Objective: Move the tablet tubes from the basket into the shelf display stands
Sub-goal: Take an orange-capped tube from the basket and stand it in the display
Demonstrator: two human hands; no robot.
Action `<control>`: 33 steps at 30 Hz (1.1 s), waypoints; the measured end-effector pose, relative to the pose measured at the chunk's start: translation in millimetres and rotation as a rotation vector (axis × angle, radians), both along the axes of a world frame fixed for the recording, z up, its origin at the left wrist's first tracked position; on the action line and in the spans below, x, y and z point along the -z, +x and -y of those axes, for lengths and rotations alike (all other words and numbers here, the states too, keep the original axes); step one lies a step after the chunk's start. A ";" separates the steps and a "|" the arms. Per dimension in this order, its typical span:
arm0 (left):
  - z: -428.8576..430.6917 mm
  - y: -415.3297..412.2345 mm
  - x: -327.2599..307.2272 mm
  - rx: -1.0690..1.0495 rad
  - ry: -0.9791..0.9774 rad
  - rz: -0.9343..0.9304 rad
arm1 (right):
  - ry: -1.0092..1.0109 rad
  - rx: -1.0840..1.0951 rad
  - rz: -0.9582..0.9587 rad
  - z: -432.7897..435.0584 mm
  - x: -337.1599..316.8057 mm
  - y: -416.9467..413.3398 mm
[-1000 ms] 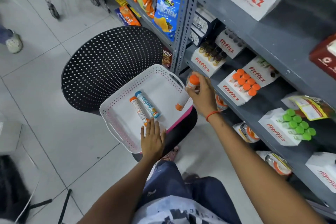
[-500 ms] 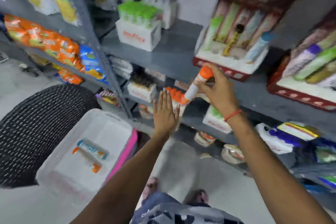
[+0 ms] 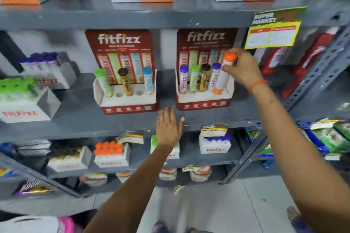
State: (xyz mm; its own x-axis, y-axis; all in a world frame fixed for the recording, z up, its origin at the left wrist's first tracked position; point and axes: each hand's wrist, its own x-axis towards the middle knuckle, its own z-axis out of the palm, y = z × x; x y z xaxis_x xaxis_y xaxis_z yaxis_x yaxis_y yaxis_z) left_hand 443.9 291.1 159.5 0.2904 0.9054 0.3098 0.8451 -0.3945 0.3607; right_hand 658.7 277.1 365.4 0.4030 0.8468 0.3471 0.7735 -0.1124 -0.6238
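The right hand has its fingers clamped on the upper end of an orange-capped tube, just under the cap. The tube stands slightly tilted at the right end of the right stand, its foot at or in the last hole (the base is partly behind the stand's front lip, so I cannot tell whether it is seated). Beside it four tubes already stand in that stand: purple-capped, green, brown and purple again. With this one down, the right stand looks full.

The left stand, near the middle of the shelf, holds three tubes, green, brown and blue, with two holes open between them. So by my reading at least two tubes remain to be placed there.

The left hand is empty, fingers spread and flat, hovering at the shelf's front edge below the gap between the two stands.

The basket is cut off at the lower left corner of the frame; only a blurred white and pink bit shows, and its contents cannot be seen. Motion blur smears the labels.
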 end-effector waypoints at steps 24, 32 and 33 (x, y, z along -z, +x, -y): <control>-39.0 14.2 31.2 0.100 -0.099 -0.180 | -0.293 -0.103 -0.045 -84.6 39.6 72.3; -40.2 14.4 32.7 0.096 -0.110 -0.204 | -0.296 -0.118 -0.184 -82.6 38.3 72.5; -40.3 14.1 32.9 0.096 -0.107 -0.203 | -0.296 -0.115 -0.196 -82.9 38.1 72.7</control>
